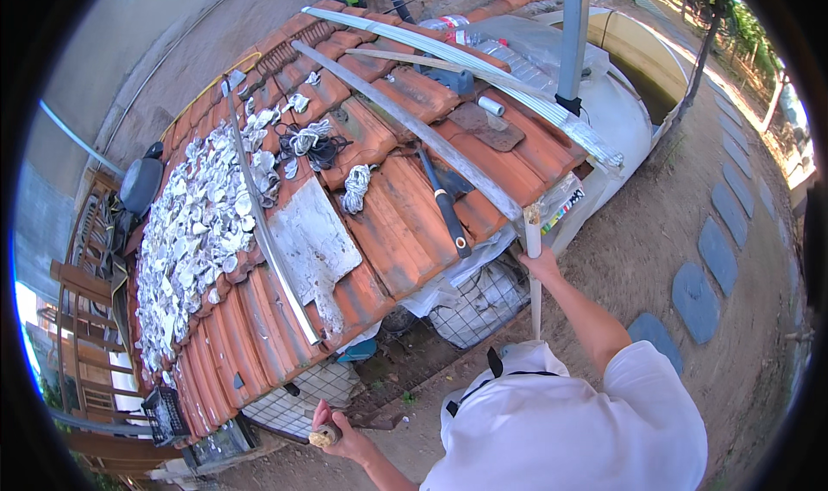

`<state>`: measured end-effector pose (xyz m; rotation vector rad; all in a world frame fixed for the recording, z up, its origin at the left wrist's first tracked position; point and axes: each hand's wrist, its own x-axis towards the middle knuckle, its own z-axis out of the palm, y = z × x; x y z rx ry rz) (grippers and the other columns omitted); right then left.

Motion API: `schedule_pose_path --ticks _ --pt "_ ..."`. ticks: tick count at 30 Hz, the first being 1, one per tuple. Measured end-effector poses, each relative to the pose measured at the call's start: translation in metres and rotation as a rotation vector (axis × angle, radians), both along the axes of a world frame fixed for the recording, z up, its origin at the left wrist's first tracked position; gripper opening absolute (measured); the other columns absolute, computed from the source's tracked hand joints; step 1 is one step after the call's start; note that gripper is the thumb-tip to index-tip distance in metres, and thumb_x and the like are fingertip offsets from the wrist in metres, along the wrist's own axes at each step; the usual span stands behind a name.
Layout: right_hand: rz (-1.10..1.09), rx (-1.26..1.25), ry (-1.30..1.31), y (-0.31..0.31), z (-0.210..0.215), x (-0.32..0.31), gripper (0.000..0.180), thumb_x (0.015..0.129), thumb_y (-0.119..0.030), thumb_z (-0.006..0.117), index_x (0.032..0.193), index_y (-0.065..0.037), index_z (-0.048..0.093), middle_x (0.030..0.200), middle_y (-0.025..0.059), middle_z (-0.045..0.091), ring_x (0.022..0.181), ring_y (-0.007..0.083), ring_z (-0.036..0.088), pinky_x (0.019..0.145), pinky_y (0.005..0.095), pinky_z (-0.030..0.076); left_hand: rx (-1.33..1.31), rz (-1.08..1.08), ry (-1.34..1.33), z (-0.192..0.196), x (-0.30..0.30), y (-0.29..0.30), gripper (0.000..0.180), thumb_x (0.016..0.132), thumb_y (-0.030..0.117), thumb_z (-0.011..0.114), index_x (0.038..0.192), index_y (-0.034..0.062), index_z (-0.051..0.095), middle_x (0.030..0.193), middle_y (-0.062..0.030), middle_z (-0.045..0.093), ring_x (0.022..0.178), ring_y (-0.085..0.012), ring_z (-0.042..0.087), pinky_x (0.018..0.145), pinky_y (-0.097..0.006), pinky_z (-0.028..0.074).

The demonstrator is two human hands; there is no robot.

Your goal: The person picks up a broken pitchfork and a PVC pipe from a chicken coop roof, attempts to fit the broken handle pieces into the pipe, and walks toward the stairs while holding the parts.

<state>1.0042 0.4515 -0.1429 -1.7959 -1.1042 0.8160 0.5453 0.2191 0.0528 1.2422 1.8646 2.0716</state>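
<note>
Head view: a tiled roof (392, 232) spans the middle. A pale pole (533, 242) stands roughly upright beside its near right edge; the right hand (542, 267) clasps it. At near left, the left hand (348, 440) grips a wooden stick (325, 437), round end exposed.

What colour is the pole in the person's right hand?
The pole is whitish, with a tan top end; the head view shows it.
</note>
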Motion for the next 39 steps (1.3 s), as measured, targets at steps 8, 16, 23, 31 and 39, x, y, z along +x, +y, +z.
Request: schedule_pose_path --ticks 8,16,23,31,39 --pt "0.346 -0.052 -0.077 -0.004 -0.008 0.008 0.027 0.075 -0.023 0.079 0.089 -0.003 0.068 0.078 0.0123 0.067 0.071 0.0234 0.068 0.065 0.0390 0.054 0.026 0.026 -0.024 -0.011 0.029 0.001 0.031 0.090 0.015 0.075 0.107 -0.0026 0.055 0.120 -0.0207 0.062 0.111 -0.0306 0.060 0.101 -0.045 0.048" --pt "0.252 -0.123 0.037 -0.009 0.018 -0.010 0.054 0.074 -0.025 0.083 0.116 0.000 0.061 0.097 0.0162 0.069 0.088 0.0244 0.068 0.082 0.0379 0.054 0.006 -0.022 0.002 0.002 0.027 0.019 0.031 0.090 0.015 0.075 0.107 -0.0028 0.056 0.119 -0.0194 0.063 0.110 -0.0282 0.060 0.100 -0.044 0.049" --pt "0.211 0.037 0.148 -0.024 0.008 -0.001 0.071 0.075 -0.026 0.086 0.129 0.003 0.050 0.114 0.0160 0.064 0.104 0.0243 0.064 0.092 0.0364 0.051 0.054 -0.089 -0.029 0.000 0.002 0.025 0.031 0.089 0.015 0.076 0.106 -0.0025 0.056 0.120 -0.0194 0.063 0.111 -0.0288 0.061 0.100 -0.043 0.051" --pt "0.121 0.064 0.095 -0.024 0.013 -0.006 0.082 0.076 -0.028 0.085 0.137 0.005 0.043 0.122 0.0194 0.058 0.113 0.0276 0.059 0.098 0.0381 0.048 0.048 -0.104 -0.047 0.002 -0.021 0.023 0.034 0.088 0.018 0.078 0.106 -0.0020 0.058 0.120 -0.0189 0.063 0.112 -0.0284 0.061 0.100 -0.043 0.050" --pt "0.081 0.134 0.015 -0.024 0.032 0.014 0.080 0.082 -0.033 0.081 0.140 0.005 0.042 0.121 0.0173 0.058 0.113 0.0247 0.056 0.097 0.0379 0.047 0.038 -0.114 -0.070 -0.001 -0.039 0.015 0.024 0.091 0.012 0.074 0.105 -0.0010 0.059 0.120 -0.0187 0.064 0.114 -0.0281 0.060 0.105 -0.044 0.048"
